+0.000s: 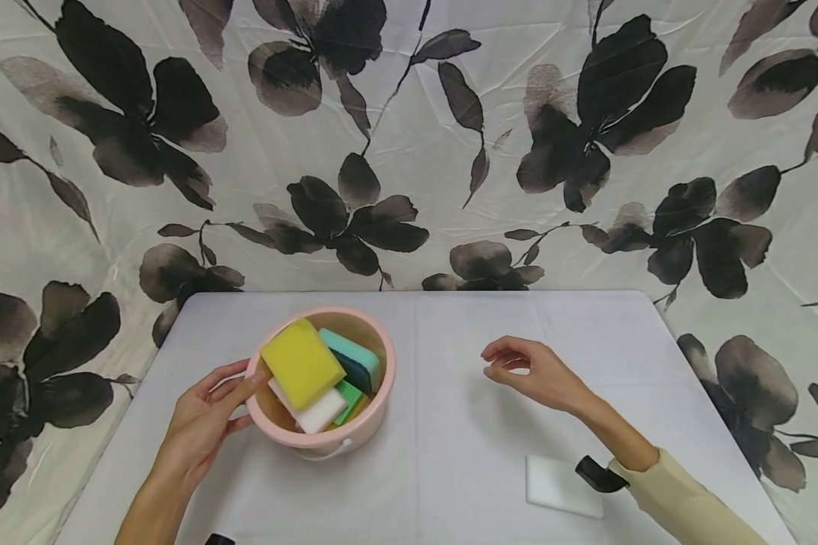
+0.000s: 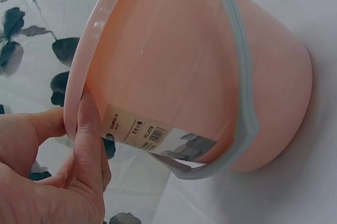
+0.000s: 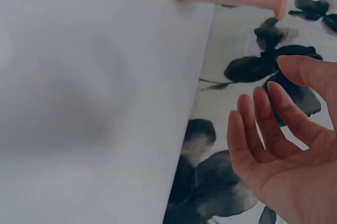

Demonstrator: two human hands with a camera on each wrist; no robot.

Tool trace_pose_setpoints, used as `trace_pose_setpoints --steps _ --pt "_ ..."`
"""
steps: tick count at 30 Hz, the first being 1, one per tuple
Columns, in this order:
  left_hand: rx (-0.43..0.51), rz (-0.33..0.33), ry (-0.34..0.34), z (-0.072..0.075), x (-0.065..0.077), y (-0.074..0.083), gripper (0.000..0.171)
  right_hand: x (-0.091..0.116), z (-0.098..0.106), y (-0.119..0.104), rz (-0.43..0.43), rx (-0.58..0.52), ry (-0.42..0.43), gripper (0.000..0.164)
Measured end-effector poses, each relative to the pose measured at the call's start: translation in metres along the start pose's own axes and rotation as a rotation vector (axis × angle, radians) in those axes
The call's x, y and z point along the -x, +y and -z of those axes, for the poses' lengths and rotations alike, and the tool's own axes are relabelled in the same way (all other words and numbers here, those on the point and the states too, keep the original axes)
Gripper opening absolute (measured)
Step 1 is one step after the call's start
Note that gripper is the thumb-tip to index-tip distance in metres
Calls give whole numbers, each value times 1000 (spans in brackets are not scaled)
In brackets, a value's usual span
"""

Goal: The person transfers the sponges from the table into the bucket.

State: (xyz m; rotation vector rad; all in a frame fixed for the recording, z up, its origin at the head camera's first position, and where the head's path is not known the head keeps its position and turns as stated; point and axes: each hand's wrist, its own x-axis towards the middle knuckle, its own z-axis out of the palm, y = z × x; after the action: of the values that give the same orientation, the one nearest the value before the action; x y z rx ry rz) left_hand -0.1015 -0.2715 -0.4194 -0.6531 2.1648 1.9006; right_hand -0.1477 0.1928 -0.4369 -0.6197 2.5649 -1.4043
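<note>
My left hand [image 1: 203, 424] pinches the left rim of a pink bucket [image 1: 375, 416], thumb on one side of the rim and fingers on the other. In the left wrist view the bucket's outer wall carries a paper label [image 2: 152, 134] and a grey handle [image 2: 245, 77] hanging down. Inside the bucket lie a yellow sponge [image 1: 303, 363], a teal and dark blue sponge [image 1: 354, 359], a white sponge [image 1: 320, 412] and a green piece [image 1: 349, 397]. Over the table to the bucket's right hovers my right hand [image 1: 541, 375], its fingers loosely bent around nothing.
A flat white sponge-like block [image 1: 562, 486] lies on the white table [image 1: 443, 454], below the right forearm. Behind the table's far edge hangs a floral cloth [image 1: 443, 144]. A black band [image 1: 601, 475] sits at the right wrist, beside a cream sleeve [image 1: 675, 492].
</note>
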Motion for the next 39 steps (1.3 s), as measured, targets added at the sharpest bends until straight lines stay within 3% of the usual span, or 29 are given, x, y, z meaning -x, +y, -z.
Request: trace_pose_setpoints --steps 13,39 --pt "9 -15 -5 0 -1 -1 78 38 2 32 -29 29 -14 25" --pt "9 5 7 -1 -2 -1 79 98 -7 69 -12 -2 -178 30"
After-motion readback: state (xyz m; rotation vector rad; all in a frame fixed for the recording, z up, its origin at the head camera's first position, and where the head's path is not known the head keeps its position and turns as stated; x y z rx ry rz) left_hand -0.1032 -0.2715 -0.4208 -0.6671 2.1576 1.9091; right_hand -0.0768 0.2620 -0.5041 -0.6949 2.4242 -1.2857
